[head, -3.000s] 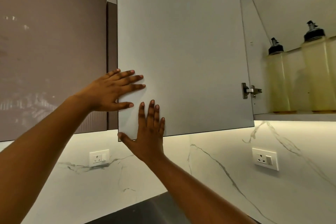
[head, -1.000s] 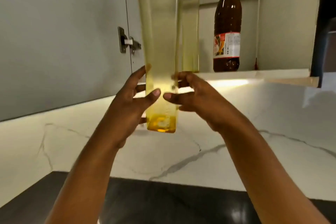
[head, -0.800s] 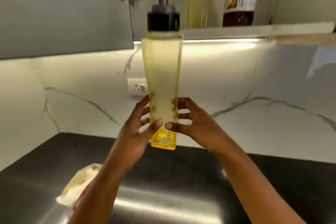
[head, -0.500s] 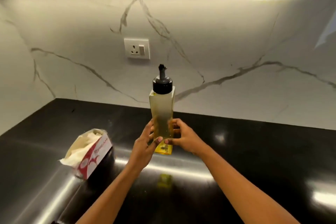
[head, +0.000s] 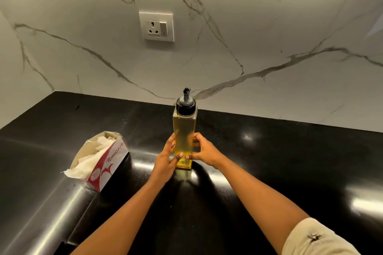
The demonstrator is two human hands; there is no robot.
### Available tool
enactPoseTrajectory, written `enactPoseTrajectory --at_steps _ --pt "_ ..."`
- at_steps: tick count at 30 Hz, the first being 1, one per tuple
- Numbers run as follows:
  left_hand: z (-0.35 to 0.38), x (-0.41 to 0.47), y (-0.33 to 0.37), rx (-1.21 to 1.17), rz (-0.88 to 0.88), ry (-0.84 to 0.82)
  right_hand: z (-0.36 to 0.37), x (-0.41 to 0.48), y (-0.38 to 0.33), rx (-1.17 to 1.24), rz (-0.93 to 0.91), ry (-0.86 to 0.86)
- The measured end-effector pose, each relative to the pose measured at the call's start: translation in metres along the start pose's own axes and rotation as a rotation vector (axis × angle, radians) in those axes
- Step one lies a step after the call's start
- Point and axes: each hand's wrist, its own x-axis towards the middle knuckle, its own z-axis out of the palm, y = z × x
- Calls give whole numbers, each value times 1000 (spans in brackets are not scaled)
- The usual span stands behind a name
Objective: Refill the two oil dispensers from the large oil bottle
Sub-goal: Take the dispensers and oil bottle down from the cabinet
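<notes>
The fingers (head: pixel 196 137) of both hands were curled narrowly round the lower part of one oil dispenser (head: pixel 184 136). The left hand (head: pixel 165 157) wrapped it from its own side and the right hand (head: pixel 204 151) from the other, with the two thumbs meeting on the near face just above the base. The dispenser stood upright between them, its long axis vertical and its base at the black countertop (head: pixel 269 161). Whether its weight had fully settled there could not be told. Its black cap (head: pixel 186 106) and spout rose well above the fingers, straight up the bottle, and both hands were equally near to it. Opening it would probably call for one hand to climb to the cap while the other held the body low. A tissue box (head: pixel 101 161) lay to the left, well apart, and a wall socket (head: pixel 156 26) sat on the marble backsplash (head: pixel 269 27) behind. Neither the second dispenser nor the large oil bottle was in view.
</notes>
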Motion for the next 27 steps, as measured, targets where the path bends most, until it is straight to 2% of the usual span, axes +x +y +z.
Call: enactPoseTrajectory --at_steps 8,12,13,15,17,18,23,27 --pt "1 7 -22 -98 -30 -11 10 12 8 -4 3 30" --pt "-3 -1 -14 -137 -67 -36 9 1 2 -171 8 22" --pt "-5 -6 -10 -90 -65 10 6 -6 -3 -203 20 43" --pt "-11 -25 4 -15 -37 215 -1 -29 -15 -217 14 147" --pt "-14 -49 34 -8 102 425 -13 -61 -36 -181 -55 275" --pt "-14 -59 55 -21 193 468 -20 -77 -51 -157 -106 320" --pt "-13 -70 204 -88 617 329 -68 -156 -161 -116 -416 472" --pt "-30 -42 329 -128 876 359 -122 -205 -259 -174 -680 661"
